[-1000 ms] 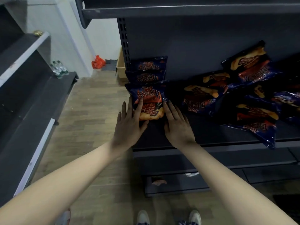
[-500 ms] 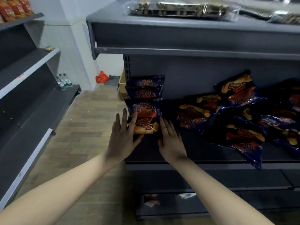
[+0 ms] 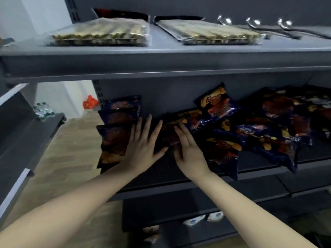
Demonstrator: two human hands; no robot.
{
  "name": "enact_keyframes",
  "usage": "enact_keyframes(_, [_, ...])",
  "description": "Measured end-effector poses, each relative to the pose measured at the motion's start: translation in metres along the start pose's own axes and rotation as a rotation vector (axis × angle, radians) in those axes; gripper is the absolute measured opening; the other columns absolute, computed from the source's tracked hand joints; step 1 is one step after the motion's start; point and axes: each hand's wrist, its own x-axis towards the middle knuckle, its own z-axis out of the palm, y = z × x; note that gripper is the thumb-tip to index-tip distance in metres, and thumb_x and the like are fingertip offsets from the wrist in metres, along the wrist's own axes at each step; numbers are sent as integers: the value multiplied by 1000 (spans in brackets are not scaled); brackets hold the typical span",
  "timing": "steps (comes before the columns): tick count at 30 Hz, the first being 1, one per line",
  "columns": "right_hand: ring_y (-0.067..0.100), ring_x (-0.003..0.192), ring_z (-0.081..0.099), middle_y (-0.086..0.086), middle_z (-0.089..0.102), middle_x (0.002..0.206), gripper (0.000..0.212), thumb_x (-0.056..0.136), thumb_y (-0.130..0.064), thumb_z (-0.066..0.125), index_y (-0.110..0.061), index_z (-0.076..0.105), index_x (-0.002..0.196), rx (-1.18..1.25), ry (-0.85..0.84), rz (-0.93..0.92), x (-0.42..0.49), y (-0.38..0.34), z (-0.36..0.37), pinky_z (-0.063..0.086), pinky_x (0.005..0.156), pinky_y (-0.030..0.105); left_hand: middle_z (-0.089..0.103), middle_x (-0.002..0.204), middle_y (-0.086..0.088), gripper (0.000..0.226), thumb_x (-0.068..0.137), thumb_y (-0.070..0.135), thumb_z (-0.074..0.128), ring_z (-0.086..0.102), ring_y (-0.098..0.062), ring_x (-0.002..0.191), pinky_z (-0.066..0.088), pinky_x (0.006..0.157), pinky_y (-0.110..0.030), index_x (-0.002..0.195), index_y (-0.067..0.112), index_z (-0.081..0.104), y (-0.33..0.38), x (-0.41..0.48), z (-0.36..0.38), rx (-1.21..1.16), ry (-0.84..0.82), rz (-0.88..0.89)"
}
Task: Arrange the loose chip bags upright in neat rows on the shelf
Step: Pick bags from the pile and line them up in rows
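Three dark blue chip bags stand upright in a row at the left end of the dark shelf [image 3: 179,174]; the front bag [image 3: 114,142] faces me. My left hand [image 3: 143,149] lies flat with straight spread fingers, its edge against that front bag's right side. My right hand [image 3: 188,151] reaches onto a loose chip bag [image 3: 172,135] lying in the shelf's middle, its fingers laid over the bag and its thumb against the bag's near edge. Further right a heap of loose chip bags [image 3: 259,129] lies flat and tilted, some hanging over the shelf's front edge.
The shelf above [image 3: 161,61] holds two clear packs of wafer sticks [image 3: 100,33] and some ladles [image 3: 268,25]. A lower shelf [image 3: 179,208] sits beneath. At left stand another shelf unit [image 3: 21,140], water bottles [image 3: 43,111] and an orange bag [image 3: 90,102] on the wooden floor.
Both hands left the front upright bag's sides and moved right; my right hand now lies on a loose bag. The camera tilted up, showing the upper shelf.
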Motion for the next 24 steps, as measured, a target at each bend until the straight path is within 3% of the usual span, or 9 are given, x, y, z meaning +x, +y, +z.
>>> enact_keyframes(5, [18,144,23,-3,16,157,56,92,-10,48,-16,31,145,-60,170,50,-13,45,-55,37,109,40,12,155,-17,78,86,64,29,15,-41,140,14,110,-54,149,19,15,63,44,8,-44,-11,150])
enact_keyframes(12, [29,142,26,7,22,156,56,86,-9,48,-11,39,141,-192,312,270,-47,120,-120,40,103,51,16,155,-12,72,88,61,26,17,-38,141,19,113,-54,149,22,17,149,91,22,-65,-40,355])
enact_keyframes(15, [30,142,25,8,23,155,55,86,-11,49,-11,40,140,-237,331,327,-60,141,-142,35,107,51,10,157,-9,75,87,64,26,12,-36,142,13,114,-51,149,25,8,181,113,29,-81,-52,367])
enact_keyframes(18, [33,142,25,11,24,155,56,84,-12,50,-9,42,139,-291,336,367,-72,158,-163,30,111,52,5,157,-9,80,88,56,42,8,-35,143,7,115,-48,149,26,-1,214,137,37,-118,-69,380])
enact_keyframes(24, [32,143,19,12,21,155,54,86,-12,50,-10,40,139,-393,269,407,-91,186,-204,19,113,50,16,155,-5,91,85,40,59,17,-31,140,16,115,-46,148,26,-5,276,178,59,-70,-158,398])
